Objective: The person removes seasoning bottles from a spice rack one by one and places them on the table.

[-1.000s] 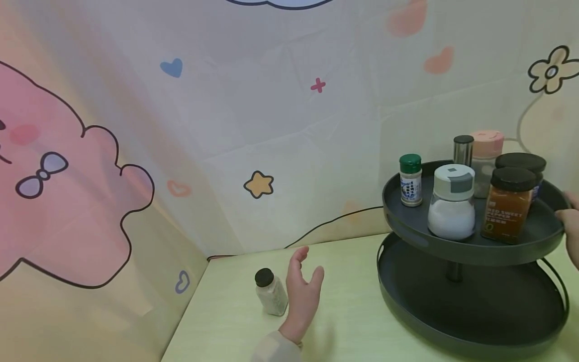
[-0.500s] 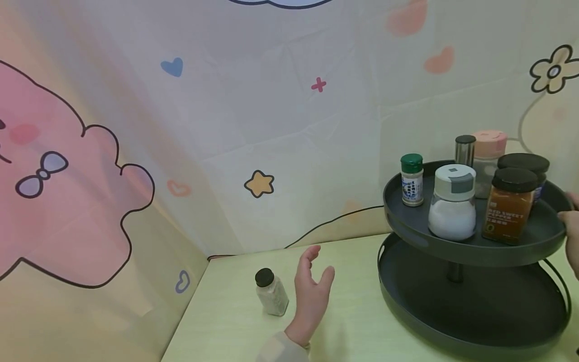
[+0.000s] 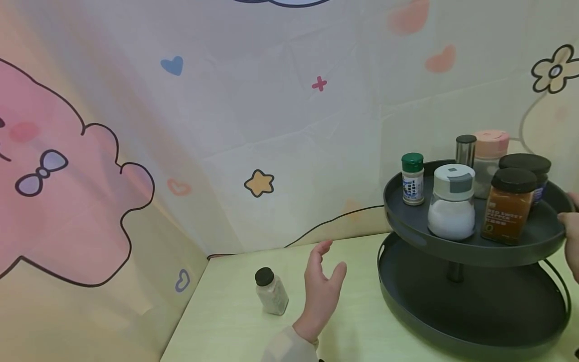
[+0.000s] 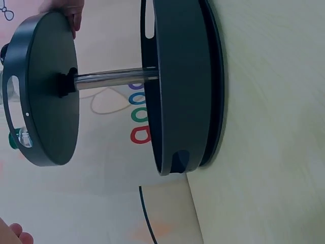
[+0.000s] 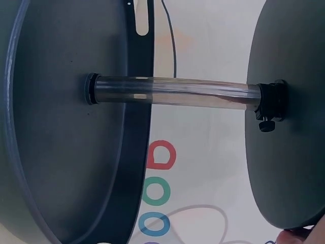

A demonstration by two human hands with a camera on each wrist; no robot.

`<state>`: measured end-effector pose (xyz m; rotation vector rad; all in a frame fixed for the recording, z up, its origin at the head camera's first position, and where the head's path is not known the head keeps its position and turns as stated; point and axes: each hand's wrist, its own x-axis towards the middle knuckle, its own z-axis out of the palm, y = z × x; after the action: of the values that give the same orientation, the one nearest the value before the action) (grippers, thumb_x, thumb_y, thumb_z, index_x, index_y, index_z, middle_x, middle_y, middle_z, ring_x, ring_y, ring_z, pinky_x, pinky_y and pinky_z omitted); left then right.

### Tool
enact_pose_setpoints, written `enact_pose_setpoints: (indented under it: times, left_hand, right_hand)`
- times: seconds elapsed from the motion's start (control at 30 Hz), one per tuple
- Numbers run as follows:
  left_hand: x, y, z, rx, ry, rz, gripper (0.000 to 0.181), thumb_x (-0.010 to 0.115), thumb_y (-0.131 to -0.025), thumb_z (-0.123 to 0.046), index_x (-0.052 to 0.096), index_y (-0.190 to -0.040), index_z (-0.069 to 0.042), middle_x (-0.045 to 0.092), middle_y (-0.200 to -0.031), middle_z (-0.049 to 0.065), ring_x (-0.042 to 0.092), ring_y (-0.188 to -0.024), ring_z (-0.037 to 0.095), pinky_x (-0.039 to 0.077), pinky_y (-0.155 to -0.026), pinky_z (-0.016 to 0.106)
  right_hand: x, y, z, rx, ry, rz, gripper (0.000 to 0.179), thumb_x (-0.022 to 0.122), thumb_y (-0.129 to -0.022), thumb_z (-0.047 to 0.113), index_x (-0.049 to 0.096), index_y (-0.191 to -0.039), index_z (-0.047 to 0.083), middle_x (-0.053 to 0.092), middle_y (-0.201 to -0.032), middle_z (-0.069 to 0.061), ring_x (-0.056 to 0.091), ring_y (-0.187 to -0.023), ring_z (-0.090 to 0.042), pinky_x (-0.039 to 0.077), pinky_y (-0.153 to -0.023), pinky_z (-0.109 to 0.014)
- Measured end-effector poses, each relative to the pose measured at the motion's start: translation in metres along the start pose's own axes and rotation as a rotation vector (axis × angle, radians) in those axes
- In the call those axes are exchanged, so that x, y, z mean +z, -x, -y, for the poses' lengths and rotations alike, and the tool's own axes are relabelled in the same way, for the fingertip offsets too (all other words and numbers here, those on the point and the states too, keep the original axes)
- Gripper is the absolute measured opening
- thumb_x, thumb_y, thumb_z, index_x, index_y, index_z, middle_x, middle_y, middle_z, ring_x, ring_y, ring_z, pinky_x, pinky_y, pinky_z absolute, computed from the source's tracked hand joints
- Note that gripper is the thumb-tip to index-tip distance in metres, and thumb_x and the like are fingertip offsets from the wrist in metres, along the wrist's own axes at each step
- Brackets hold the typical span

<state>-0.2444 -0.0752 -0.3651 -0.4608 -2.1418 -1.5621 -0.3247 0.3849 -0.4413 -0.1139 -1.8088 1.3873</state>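
My left hand (image 3: 323, 291) is held over the table between a black-capped spice bottle (image 3: 273, 296) and a dark two-tier round rack (image 3: 475, 256). Its thumb and fingers are spread in a loose curve with nothing between them. In the left wrist view only a bit of that hand's fingers (image 4: 21, 235) shows at the lower left. At the right edge of the head view, my right hand (image 3: 572, 241) grips the rim of the rack's upper tray, thumb over the edge. The same hand (image 4: 68, 9) shows on that rim in the left wrist view.
On the upper tray stand a green-capped bottle (image 3: 412, 181), a white-lidded jar of white powder (image 3: 451, 206), a red sweet pepper jar (image 3: 507, 211) and several other containers. A post (image 5: 177, 92) joins the tiers. A patterned cloth (image 3: 289, 125) hangs behind the table, with a dark cord (image 3: 334, 221) along it.
My left hand has moved right, away from the black-capped bottle and closer to the rack. The right hand keeps its hold on the upper tray's rim; the bottle has stayed in place.
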Motion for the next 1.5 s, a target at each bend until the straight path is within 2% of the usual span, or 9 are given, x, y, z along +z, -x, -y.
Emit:
enact_pose_setpoints:
  times: [0.17, 0.33, 0.47, 0.63, 0.87, 1.17, 1.23, 1.33, 1.5]
  left_hand:
    - [-0.001, -0.005, -0.007, -0.010, 0.005, 0.029, 0.042, 0.053, -0.081, -0.010, 0.045, -0.122, -0.011, 0.050, -0.124, -0.002, 0.042, -0.117, 0.017, 0.029, -0.100, 0.040]
    - [0.001, -0.009, -0.015, -0.034, 0.030, 0.087, 0.043, 0.053, -0.083, -0.014, 0.043, -0.124, -0.013, 0.047, -0.126, -0.002, 0.040, -0.119, 0.016, 0.027, -0.101, 0.043]
    - [0.004, -0.012, -0.022, -0.044, 0.039, 0.126, 0.044, 0.053, -0.083, -0.017, 0.042, -0.125, -0.013, 0.046, -0.127, -0.003, 0.039, -0.120, 0.018, 0.026, -0.101, 0.045]
    - [0.009, -0.014, -0.029, -0.037, 0.020, 0.159, 0.045, 0.053, -0.083, -0.018, 0.042, -0.126, -0.014, 0.045, -0.128, -0.003, 0.039, -0.120, 0.017, 0.029, -0.100, 0.043]
    - [0.016, -0.018, -0.041, -0.011, -0.013, 0.202, 0.045, 0.052, -0.083, -0.022, 0.042, -0.127, -0.015, 0.044, -0.128, -0.004, 0.039, -0.120, 0.015, 0.030, -0.100, 0.041]
    - [0.026, -0.023, -0.060, 0.031, -0.030, 0.260, 0.047, 0.052, -0.084, -0.027, 0.040, -0.128, -0.016, 0.043, -0.130, -0.006, 0.038, -0.121, 0.012, 0.032, -0.100, 0.037]
    - [0.028, -0.025, -0.062, 0.039, -0.034, 0.270, 0.047, 0.052, -0.084, -0.028, 0.040, -0.129, -0.017, 0.042, -0.131, -0.006, 0.037, -0.121, 0.011, 0.032, -0.100, 0.036]
    - [0.031, -0.027, -0.065, 0.039, -0.037, 0.285, 0.048, 0.052, -0.084, -0.030, 0.039, -0.129, -0.018, 0.042, -0.131, -0.006, 0.037, -0.121, 0.010, 0.032, -0.100, 0.036]
    - [0.036, -0.029, -0.069, 0.024, -0.049, 0.312, 0.049, 0.052, -0.084, -0.033, 0.039, -0.130, -0.019, 0.041, -0.133, -0.006, 0.036, -0.122, 0.009, 0.032, -0.101, 0.036]
  right_hand:
    - [-0.002, -0.002, -0.006, 0.054, 0.051, 0.003, 0.050, 0.029, -0.087, 0.001, 0.038, -0.133, 0.019, 0.048, -0.108, 0.020, 0.047, -0.086, 0.012, 0.036, -0.066, 0.001]
    - [-0.003, -0.001, -0.005, 0.018, 0.096, 0.001, 0.048, 0.030, -0.087, 0.000, 0.042, -0.130, 0.019, 0.047, -0.095, 0.025, 0.047, -0.076, 0.014, 0.036, -0.061, 0.000]
    - [-0.003, 0.002, -0.003, -0.002, 0.113, 0.006, 0.047, 0.030, -0.087, 0.000, 0.043, -0.129, 0.020, 0.049, -0.095, 0.025, 0.048, -0.076, 0.014, 0.035, -0.062, 0.000]
    - [-0.004, 0.005, -0.002, -0.013, 0.168, 0.012, 0.044, 0.031, -0.088, 0.002, 0.046, -0.126, 0.020, 0.050, -0.088, 0.026, 0.048, -0.073, 0.015, 0.034, -0.062, -0.001]
    - [-0.003, 0.005, -0.001, 0.018, 0.163, 0.007, 0.045, 0.032, -0.089, 0.003, 0.045, -0.127, 0.021, 0.049, -0.088, 0.027, 0.048, -0.072, 0.015, 0.035, -0.061, 0.000]
    - [-0.001, 0.017, 0.020, -0.024, 0.255, -0.030, 0.039, 0.036, -0.089, 0.005, 0.049, -0.123, 0.018, 0.047, -0.079, 0.028, 0.045, -0.062, 0.015, 0.033, -0.053, -0.004]
    - [0.000, 0.019, 0.023, -0.013, 0.264, -0.033, 0.040, 0.035, -0.089, 0.006, 0.047, -0.125, 0.018, 0.049, -0.084, 0.026, 0.044, -0.064, 0.016, 0.033, -0.054, -0.004]
    - [0.001, 0.021, 0.022, 0.045, 0.259, -0.033, 0.045, 0.033, -0.090, 0.008, 0.036, -0.133, 0.023, 0.053, -0.108, 0.017, 0.046, -0.078, 0.017, 0.035, -0.061, 0.001]
    - [0.001, 0.019, 0.012, 0.139, 0.236, -0.036, 0.052, 0.031, -0.091, 0.011, 0.020, -0.139, 0.028, 0.031, -0.141, 0.004, 0.042, -0.109, 0.008, 0.032, -0.081, 0.002]
